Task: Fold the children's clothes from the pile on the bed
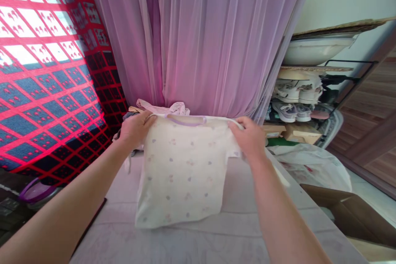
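A small white T-shirt (182, 169) with a lilac neckline and a pattern of little hearts and bows is stretched between my two hands. My left hand (136, 129) pinches its left shoulder, and my right hand (248, 135) pinches the right shoulder. The collar is at the far side; the hem falls toward me over the pale table (235, 235). Whether the hem touches the tabletop, I cannot tell. Behind my left hand lies a pile of folded clothes (176, 108), partly covered by the hand and the shirt.
Pink-purple curtains (204, 41) hang just behind the table. A red-and-dark checked cloth (52, 78) hangs at left. To the right stand a rack with shoes (289, 111) and a white basin (318, 49), a plastic bag (312, 165) and an open cardboard box (352, 214).
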### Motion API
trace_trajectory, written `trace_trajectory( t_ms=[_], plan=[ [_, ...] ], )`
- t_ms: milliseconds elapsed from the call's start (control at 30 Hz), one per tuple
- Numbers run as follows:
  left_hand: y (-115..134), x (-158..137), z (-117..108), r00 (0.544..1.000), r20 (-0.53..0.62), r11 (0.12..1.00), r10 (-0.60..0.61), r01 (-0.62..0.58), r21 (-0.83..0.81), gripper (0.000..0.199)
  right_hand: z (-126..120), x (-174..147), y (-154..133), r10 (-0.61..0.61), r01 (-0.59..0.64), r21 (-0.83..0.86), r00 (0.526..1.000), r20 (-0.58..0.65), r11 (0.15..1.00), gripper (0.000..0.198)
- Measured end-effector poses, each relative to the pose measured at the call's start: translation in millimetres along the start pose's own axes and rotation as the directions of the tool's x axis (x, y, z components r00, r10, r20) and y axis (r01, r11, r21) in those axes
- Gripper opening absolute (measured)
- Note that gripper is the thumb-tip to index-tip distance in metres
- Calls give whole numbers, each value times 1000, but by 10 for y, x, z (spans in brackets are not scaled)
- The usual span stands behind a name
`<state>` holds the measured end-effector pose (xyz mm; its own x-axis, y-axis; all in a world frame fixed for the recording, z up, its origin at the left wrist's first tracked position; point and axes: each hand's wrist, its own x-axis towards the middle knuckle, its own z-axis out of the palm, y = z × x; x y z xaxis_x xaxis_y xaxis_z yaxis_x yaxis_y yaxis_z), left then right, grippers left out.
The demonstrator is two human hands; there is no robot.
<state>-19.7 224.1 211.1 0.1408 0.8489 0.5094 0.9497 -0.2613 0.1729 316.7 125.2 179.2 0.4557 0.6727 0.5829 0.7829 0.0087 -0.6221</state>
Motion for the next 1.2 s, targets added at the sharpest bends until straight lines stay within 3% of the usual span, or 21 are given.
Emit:
trace_trajectory(
  t_ms=[100, 167, 267, 400, 500, 600, 700, 767, 833, 900, 967, 1000, 1033, 1100, 1133, 1200],
  plan=[
    [-120, -53, 394, 975, 224, 991, 6, -35, 127, 40, 417, -37, 165, 34, 13, -165, 961, 276, 986, 30],
    [-199, -245, 616, 951, 310, 992, -11, -29, 122, 42, 572, -211, 292, 86, -5, -220, 930, 358, 975, 31],
    [-325, -721, 846, 930, 358, 995, -81, 53, 87, 36, 589, -648, 458, 194, -74, -271, 873, 448, 960, 27],
    [-445, -1393, 967, 879, 443, 984, -177, 165, 65, 36, 494, -1290, 565, 331, -173, -300, 702, 631, 938, 33],
    [-440, -1632, 970, 894, 423, 988, -147, 150, 27, 32, 539, -1616, 553, 343, -219, -264, 649, 679, 939, 42],
    [-351, -1630, 935, 886, 434, 981, -165, 192, -18, 20, 624, -1740, 533, 274, -210, -178, 672, 688, 962, 55],
    [-190, -1628, 866, 850, 489, 948, -197, 292, -126, 18, 595, -1678, 600, 256, -280, -65, 728, 636, 958, 50],
    [-45, -1719, 808, 833, 522, 928, -181, 321, -191, 17, 500, -1570, 701, 324, -353, -36, 809, 490, 935, 46],
    [114, -1854, 748, 794, 599, 898, -98, 330, -291, 15, 392, -1453, 821, 420, -428, -22, 872, 253, 903, 49],
    [247, -1945, 693, 700, 712, 838, 55, 355, -414, 17, 318, -1378, 929, 494, -497, 43, 867, 65, 867, 57],
    [302, -1913, 654, 640, 753, 821, 155, 340, -458, 21, 295, -1381, 1008, 543, -540, 115, 840, 7, 834, 67],
    [290, -1841, 645, 655, 741, 848, 145, 303, -434, 24, 301, -1415, 1035, 557, -555, 124, 830, 17, 823, 71],
    [252, -1737, 646, 699, 708, 887, 97, 263, -381, 27, 314, -1466, 1056, 563, -564, 104, 825, 41, 819, 75],
    [126, -1467, 685, 821, 570, 957, -30, 187, -219, 26, 347, -1596, 1078, 555, -558, -2, 826, 93, 830, 78],
    [55, -1321, 725, 861, 503, 969, -76, 182, -165, 28, 362, -1659, 1083, 551, -548, -59, 827, 113, 834, 79],
    [-62, -1051, 843, 887, 441, 976, -134, 196, -99, 41, 377, -1750, 1088, 547, -533, -129, 827, 131, 836, 82]
  ],
)
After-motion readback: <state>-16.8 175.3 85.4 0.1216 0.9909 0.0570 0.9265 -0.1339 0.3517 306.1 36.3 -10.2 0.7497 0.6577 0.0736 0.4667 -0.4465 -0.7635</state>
